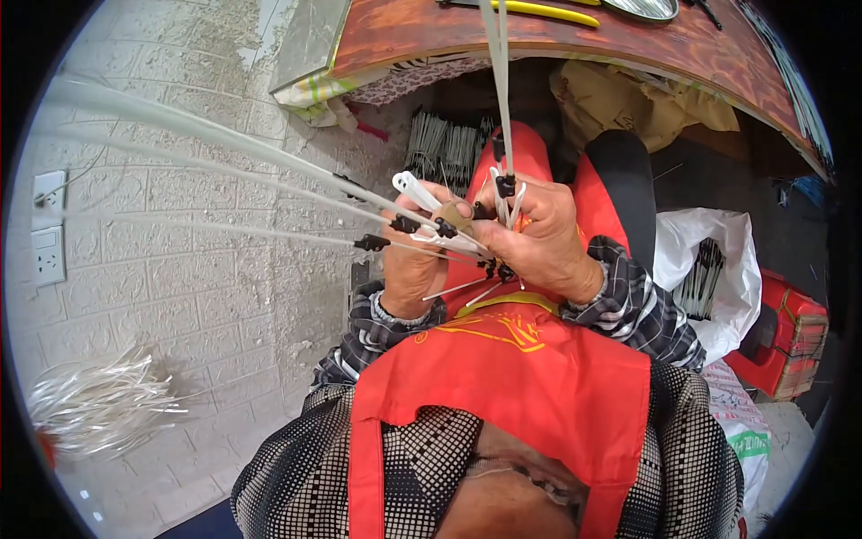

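Observation:
In front of my red apron, both hands meet over a bundle of thin white umbrella ribs [505, 99] with black plastic joints. My left hand [415, 265] is closed around several ribs that fan out to the upper left; a brown wrap covers its thumb. Beside that thumb a white strip with holes at its end [409, 185] sticks out. My right hand [543, 238] pinches the bundle from the other side, close to a black joint [505, 186]. Short rib ends and black fittings [494, 268] gather below the fingers. What lies between the fingertips is partly hidden.
A wooden table [404, 31] bears yellow-handled pliers [552, 13]. Under it are bundles of ribs [444, 148] and a brown paper bag [620, 103]. At right stand a white sack of ribs [709, 269] and a red stool [786, 337]. White strips [103, 400] hang by the left wall.

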### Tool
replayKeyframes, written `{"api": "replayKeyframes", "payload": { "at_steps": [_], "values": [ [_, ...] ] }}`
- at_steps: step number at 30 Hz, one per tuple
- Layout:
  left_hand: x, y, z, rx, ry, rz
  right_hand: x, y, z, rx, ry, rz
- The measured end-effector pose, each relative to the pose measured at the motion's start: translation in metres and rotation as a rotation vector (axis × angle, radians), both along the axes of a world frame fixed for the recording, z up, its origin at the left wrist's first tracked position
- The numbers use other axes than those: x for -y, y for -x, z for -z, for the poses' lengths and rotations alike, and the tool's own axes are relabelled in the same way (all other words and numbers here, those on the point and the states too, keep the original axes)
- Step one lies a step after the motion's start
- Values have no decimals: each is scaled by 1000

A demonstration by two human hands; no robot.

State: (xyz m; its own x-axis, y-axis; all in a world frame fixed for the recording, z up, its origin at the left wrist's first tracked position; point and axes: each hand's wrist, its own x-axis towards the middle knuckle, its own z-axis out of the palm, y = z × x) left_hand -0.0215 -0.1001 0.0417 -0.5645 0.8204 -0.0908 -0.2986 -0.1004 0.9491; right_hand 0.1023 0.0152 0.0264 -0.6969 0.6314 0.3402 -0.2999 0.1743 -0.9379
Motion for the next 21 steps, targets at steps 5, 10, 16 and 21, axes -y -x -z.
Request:
{"api": "replayKeyframes", "payload": {
  "at_steps": [5,10,16,21],
  "values": [
    [3,17,-4,125,-24,201,-6,-2,3,-49,51,-45],
    [-5,20,5,-15,-46,211,-13,-5,-1,45,352,-251],
    [-10,22,4,118,-122,309,-19,-2,4,2,294,-317],
    [-10,22,6,145,-130,327,-20,-3,4,-31,300,-357]
  ]
}}
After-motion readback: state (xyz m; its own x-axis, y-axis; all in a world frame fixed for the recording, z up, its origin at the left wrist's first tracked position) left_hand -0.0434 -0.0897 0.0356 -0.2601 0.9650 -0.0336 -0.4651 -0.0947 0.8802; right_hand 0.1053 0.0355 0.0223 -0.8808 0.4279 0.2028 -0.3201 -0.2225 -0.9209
